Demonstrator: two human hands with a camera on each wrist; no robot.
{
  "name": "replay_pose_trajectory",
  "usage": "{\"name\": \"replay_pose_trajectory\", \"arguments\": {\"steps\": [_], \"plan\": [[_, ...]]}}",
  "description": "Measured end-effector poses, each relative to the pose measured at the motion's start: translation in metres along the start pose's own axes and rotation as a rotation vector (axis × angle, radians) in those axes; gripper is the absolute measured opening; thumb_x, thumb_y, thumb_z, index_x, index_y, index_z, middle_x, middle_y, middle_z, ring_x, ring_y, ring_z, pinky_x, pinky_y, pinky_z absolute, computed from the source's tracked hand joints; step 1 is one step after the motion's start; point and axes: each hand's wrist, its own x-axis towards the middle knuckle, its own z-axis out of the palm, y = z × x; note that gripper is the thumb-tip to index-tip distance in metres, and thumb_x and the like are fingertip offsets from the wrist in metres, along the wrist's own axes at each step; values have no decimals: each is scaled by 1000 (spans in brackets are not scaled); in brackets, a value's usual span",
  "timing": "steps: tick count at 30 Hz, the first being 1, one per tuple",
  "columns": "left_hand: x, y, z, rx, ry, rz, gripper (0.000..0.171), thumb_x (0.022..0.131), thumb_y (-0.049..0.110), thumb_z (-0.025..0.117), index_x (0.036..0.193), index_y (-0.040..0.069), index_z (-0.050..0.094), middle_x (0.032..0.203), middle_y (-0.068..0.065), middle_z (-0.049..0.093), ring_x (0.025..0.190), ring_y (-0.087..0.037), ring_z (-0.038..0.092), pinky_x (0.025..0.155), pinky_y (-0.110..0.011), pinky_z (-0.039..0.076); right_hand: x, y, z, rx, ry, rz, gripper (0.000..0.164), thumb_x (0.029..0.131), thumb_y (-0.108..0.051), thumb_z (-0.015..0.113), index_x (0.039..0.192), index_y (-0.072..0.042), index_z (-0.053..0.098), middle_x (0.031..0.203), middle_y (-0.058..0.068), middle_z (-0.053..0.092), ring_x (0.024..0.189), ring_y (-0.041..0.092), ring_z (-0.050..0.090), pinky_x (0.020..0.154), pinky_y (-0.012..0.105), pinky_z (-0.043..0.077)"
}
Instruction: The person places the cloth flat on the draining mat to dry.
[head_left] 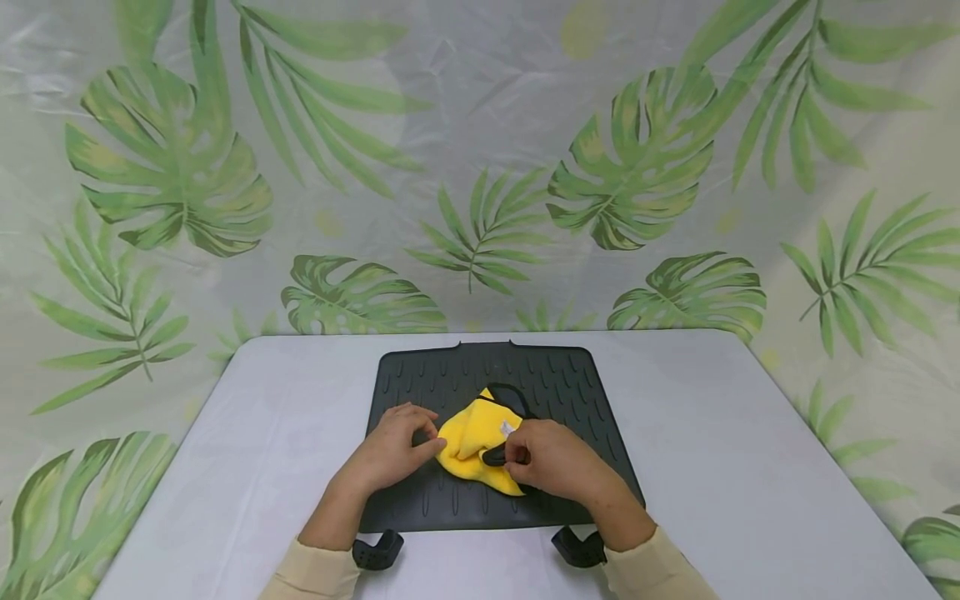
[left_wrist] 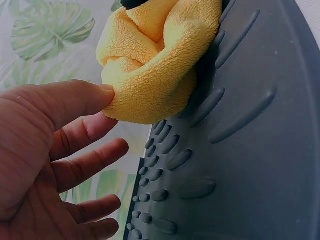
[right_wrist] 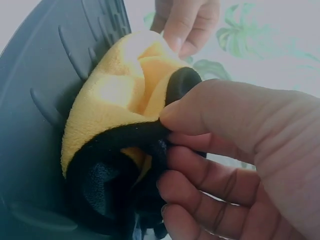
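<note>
In the head view, with twelve o'clock pointing away from the person, a yellow cloth with black edging lies crumpled near the centre of a black mat. The mat is on a white table, and raised oval bumps cover much of its surface.

The left hand is at nine o'clock of the cloth. Its thumb and first finger come together on the cloth's border and pinch it lightly, while the other three fingers are spread apart and hold nothing, as the left wrist view shows.

The right hand is at about four o'clock of the cloth. Its thumb and first finger are clamped on the black edging; the remaining fingers are bent beneath, and I cannot tell if they also press the fabric.

A part of the edging makes a curved loop at one o'clock, and a small white label is seen at two o'clock, near the right hand. In the right wrist view, a dark fabric shows inside the edging, at seven o'clock from the right thumb. Behind the table, at twelve o'clock, hangs a sheet printed with green leaves.
</note>
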Motion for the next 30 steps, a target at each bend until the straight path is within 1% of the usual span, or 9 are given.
{"name": "replay_pose_trajectory", "arguments": {"steps": [4,7,14,18,24,30], "plan": [[0,0,-3,2,2,-23,17,94,28,74,80,23,66,133,-4,68,146,-40,41,116,-66,35,-1,2,-1,25,16,8,20,88,-15,78,75,-22,64,75,-12,54,67,3,47,61,19,45],[0,0,-5,1,3,-35,17,94,28,74,80,23,65,133,-3,68,144,-37,43,115,-64,38,-2,4,-2,31,26,35,19,88,-17,77,76,-23,64,77,-12,55,68,3,49,62,19,46],[0,0,-9,-8,6,-42,17,94,28,74,80,23,65,133,-2,68,145,-36,43,115,-62,39,-3,9,-7,48,51,75,19,87,-15,78,77,-23,63,77,-11,56,69,4,50,63,21,47],[0,-2,-11,-11,14,-41,17,94,28,74,80,22,65,133,-2,68,143,-34,45,113,-59,42,-4,12,-11,55,60,86,18,88,-15,76,77,-23,63,76,-12,56,69,4,51,63,21,48],[-1,-2,-14,-11,29,-42,18,94,28,74,80,22,65,132,-2,68,140,-32,48,109,-56,46,-5,16,-15,52,91,66,18,87,-14,75,78,-23,62,77,-12,56,70,4,50,64,21,47],[-2,0,-15,-11,14,-39,19,94,29,74,79,21,64,130,-2,69,137,-33,51,108,-57,47,-6,20,-20,71,106,42,18,87,-11,75,78,-21,63,77,-11,56,71,3,51,65,21,48]]}}
